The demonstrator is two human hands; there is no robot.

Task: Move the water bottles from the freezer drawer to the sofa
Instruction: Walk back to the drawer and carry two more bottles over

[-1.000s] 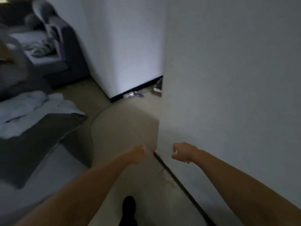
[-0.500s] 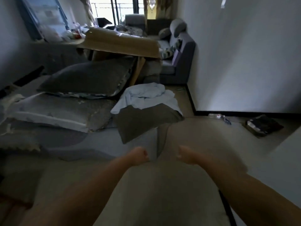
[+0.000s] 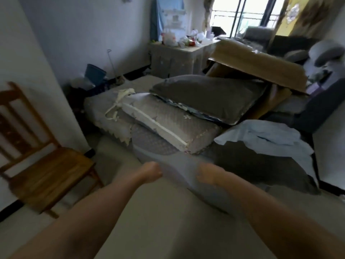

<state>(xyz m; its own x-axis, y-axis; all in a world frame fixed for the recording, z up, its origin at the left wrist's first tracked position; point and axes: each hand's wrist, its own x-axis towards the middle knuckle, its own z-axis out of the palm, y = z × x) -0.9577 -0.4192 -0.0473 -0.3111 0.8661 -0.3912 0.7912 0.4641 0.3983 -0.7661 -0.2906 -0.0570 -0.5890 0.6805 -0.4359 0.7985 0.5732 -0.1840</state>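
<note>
- Left hand: I see it out in front, curled into a fist, nothing in it.
- Right hand: blurred; whether its fingers are curled I cannot tell, and I see nothing held.
- Both hands hang over the near edge of a grey mattress on the floor.
- Water bottles: I cannot make out any.
- Sofa: far right, dark, cushions on it, well apart from my hands.
- Wooden chair at left; stacked pillows and cardboard beyond.
</note>
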